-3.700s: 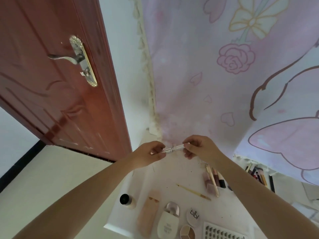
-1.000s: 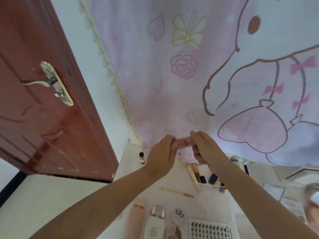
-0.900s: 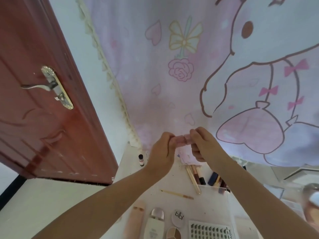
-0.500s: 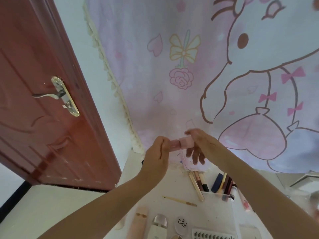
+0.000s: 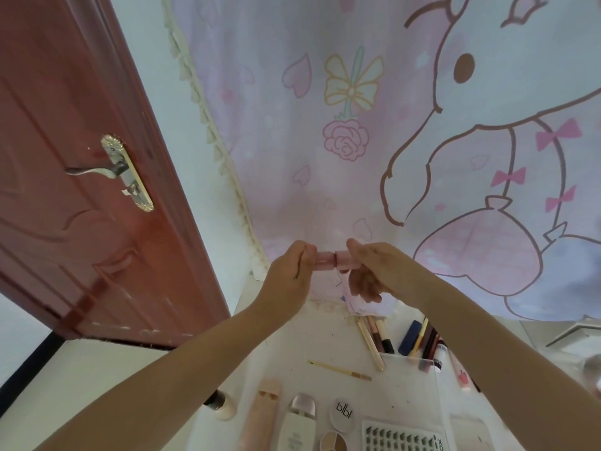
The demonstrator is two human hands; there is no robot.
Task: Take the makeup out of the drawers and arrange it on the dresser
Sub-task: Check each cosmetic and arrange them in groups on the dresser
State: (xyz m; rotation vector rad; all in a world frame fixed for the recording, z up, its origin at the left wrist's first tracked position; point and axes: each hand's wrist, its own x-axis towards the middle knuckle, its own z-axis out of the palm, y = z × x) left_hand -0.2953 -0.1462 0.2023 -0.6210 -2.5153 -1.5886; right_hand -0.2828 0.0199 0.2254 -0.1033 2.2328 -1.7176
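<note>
Pink makeup tube (image 5: pixel 333 261) held level above counter (image 5: pixel 292 346): left hand (image 5: pixel 289 275) pinches one end, right hand (image 5: pixel 374 271) grips the other.

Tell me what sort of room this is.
Probably a bedroom or dressing corner at home: a white dresser top strewn with makeup, a clear acrylic organiser holding pencils and brushes, a pink cartoon-rabbit curtain, and a reddish-brown wooden door beside it.

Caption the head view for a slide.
Both hands, left hand and right hand, hold a small pink tube above a white dresser laid with makeup.
</note>
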